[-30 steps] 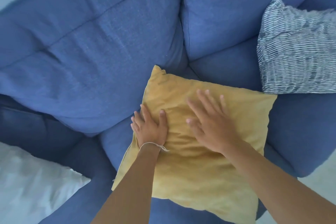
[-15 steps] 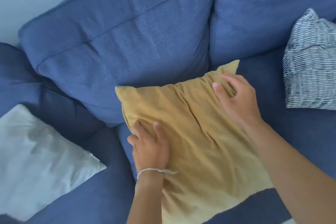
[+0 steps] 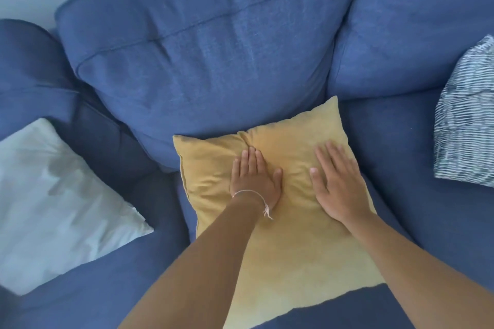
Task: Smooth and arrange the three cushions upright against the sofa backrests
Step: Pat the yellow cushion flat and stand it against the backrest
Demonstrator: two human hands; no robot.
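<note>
Both hands, left hand [image 3: 254, 179] and right hand [image 3: 338, 181], press flat with fingers spread on the yellow cushion [image 3: 291, 248], smoothing it; next, I judge, stand it against the backrest [image 3: 208, 56].

Head camera, looking steeply down over the sofa seat

One wide-angle view from above and close in, facing the blue backrest cushion [image 3: 208, 56]; both forearms enter from the bottom edge, and straight lines bow toward the frame's borders.
</note>
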